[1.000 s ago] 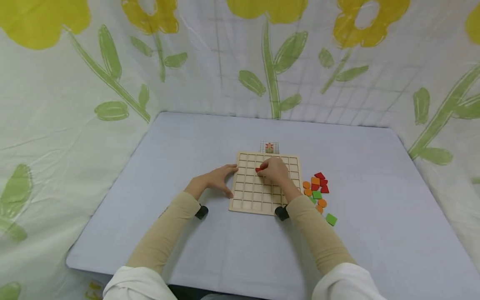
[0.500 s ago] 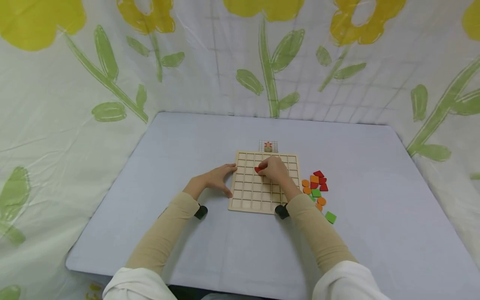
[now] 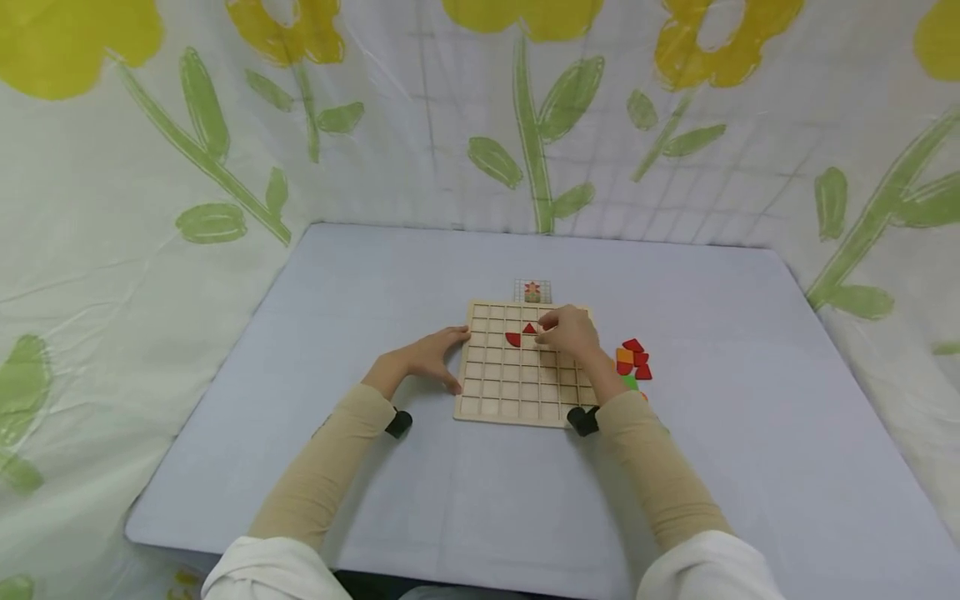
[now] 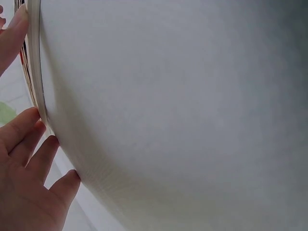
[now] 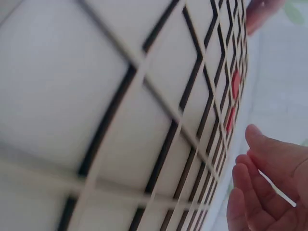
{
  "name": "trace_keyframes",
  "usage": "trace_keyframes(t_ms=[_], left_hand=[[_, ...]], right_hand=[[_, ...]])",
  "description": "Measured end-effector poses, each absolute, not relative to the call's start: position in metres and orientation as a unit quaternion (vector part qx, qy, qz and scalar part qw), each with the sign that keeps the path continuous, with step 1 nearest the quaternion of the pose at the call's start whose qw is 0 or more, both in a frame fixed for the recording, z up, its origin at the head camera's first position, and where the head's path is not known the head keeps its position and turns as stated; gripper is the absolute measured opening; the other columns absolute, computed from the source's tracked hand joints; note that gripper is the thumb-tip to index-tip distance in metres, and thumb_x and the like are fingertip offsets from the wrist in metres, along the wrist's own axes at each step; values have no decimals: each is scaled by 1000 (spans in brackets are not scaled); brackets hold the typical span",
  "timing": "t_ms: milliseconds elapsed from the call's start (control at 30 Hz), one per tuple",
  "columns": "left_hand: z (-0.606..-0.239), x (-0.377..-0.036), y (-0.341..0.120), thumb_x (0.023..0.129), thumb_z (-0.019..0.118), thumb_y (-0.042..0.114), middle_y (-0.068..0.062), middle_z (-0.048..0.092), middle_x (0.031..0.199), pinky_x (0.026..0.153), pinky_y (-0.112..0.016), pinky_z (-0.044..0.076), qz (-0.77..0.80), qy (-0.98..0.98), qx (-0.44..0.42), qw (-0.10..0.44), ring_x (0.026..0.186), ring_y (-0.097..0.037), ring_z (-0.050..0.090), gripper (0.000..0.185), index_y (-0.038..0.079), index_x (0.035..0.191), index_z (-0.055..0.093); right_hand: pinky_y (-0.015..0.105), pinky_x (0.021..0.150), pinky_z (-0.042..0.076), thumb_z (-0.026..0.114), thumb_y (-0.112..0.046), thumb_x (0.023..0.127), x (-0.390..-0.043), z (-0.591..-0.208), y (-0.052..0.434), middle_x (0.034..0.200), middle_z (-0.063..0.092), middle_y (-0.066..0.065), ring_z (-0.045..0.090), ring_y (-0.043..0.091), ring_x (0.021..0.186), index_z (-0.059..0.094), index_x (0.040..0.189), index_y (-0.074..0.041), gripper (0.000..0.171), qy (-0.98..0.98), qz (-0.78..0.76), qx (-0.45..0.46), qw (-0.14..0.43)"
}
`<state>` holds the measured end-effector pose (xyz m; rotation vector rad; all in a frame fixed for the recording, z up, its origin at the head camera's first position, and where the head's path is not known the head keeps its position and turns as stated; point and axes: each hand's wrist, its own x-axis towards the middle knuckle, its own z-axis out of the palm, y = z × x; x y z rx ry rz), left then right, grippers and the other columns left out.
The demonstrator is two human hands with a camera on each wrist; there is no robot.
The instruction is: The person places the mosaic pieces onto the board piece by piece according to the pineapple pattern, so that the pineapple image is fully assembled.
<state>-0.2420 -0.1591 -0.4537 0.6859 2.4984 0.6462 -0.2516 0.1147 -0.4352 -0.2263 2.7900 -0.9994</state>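
Change since half a second ago: right hand (image 3: 570, 333) moved off the red half-round piece (image 3: 513, 339), now lying free in a cell of the wooden grid board (image 3: 525, 367), second row from the far edge. Beside it a red triangle piece (image 3: 529, 328) (newly visible, seemingly just laid). Two pieces down, then; loose coloured pieces (image 3: 632, 358) waiting right of the board. Fingers loosely curved just right of the triangle, holding nothing visible. Left hand (image 3: 431, 357) relaxed, fingertips pressed against the board's left edge, steadying.
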Motion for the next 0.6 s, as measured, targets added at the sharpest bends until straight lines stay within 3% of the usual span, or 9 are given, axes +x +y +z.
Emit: trace_keyframes(t_ms=[367,600], left_hand=[[-452,-241,-157,73,85,23,-20,18,159,118,-45,17,240,908,256,232,146,-36,16,99,-6,149,28],[-454,-244,-157,73,85,24,-17,17,160,119,-44,17,232,911,248,235,147,-34,15,100,-5,150,27]], right_hand=[[51,94,48,66,-9,90,-248,-444,192,120,63,26,57,42,111,62,123,7,37,920,-384,-17,84],[50,95,46,65,-8,90,-244,-450,232,116,63,27,55,40,107,63,120,8,34,928,-360,0,92]])
